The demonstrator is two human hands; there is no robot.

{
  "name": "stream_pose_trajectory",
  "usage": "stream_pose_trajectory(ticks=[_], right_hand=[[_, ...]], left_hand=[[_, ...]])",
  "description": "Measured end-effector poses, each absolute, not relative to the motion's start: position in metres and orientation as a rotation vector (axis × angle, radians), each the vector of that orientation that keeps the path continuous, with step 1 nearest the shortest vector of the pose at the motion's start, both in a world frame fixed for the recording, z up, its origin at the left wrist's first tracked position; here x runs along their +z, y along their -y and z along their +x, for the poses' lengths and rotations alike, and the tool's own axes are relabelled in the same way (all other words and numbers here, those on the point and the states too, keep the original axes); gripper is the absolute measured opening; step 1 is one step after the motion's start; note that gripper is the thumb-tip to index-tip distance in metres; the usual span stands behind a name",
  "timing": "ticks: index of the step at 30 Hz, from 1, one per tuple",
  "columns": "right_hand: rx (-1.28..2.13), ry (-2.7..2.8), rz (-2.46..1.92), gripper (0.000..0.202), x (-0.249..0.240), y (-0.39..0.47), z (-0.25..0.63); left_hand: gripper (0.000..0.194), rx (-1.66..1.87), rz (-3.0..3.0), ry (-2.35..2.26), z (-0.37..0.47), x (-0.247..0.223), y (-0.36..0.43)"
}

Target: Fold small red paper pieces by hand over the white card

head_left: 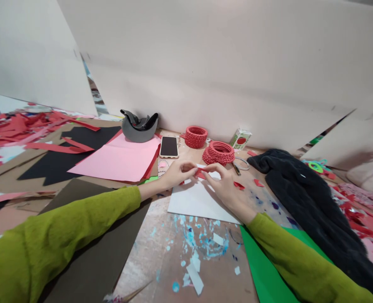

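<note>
Between the fingertips of both hands is a small red paper piece (201,173), partly hidden by the fingers. My left hand (178,174) pinches its left end and my right hand (222,185) pinches its right end. Both hands are over a white sheet (199,204) lying on the paint-spotted table. Just beyond them stand two rings of red folded paper, one ring (218,153) close to my right hand and another ring (196,137) farther back. Small red folded pieces (239,185) lie right of my right hand.
Left are a phone (169,147), a grey cap (139,127), pink paper (120,158) and black paper (47,162). A small green-and-white box (241,139) stands by the white partition (205,63). Dark cloth (297,198) and green paper (265,269) lie right. Paper scraps (195,277) litter the front.
</note>
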State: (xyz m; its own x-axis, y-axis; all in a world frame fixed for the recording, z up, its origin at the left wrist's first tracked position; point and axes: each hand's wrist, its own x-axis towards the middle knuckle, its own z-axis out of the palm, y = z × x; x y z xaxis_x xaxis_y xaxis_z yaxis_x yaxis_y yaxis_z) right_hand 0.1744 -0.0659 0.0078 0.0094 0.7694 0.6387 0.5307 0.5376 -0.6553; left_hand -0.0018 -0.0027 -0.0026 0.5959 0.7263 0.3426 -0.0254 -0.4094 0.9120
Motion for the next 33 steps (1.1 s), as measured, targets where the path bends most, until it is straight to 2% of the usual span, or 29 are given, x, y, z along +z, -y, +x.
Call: stream_pose_trajectory(ticks=[16, 21, 27, 33], right_hand=[[0.199, 1.782, -1.006, 0.009, 0.008, 0.069, 0.173], [0.189, 1.831, -1.011, 0.009, 0.017, 0.075, 0.170], [0.274, 1.767, -1.146, 0.020, 0.020, 0.075, 0.172], [0.258, 1.793, -1.169, 0.018, 0.017, 0.071, 0.173]], left_hand=[[0.037, 0.914, 1.504, -0.555, -0.002, -0.003, 0.000], [0.034, 0.928, 1.547, -0.588, -0.002, -0.003, 0.000], [0.033, 0.929, 1.632, -0.574, -0.001, -0.004, 0.002], [0.035, 0.929, 1.679, -0.590, -0.001, -0.006, 0.002]])
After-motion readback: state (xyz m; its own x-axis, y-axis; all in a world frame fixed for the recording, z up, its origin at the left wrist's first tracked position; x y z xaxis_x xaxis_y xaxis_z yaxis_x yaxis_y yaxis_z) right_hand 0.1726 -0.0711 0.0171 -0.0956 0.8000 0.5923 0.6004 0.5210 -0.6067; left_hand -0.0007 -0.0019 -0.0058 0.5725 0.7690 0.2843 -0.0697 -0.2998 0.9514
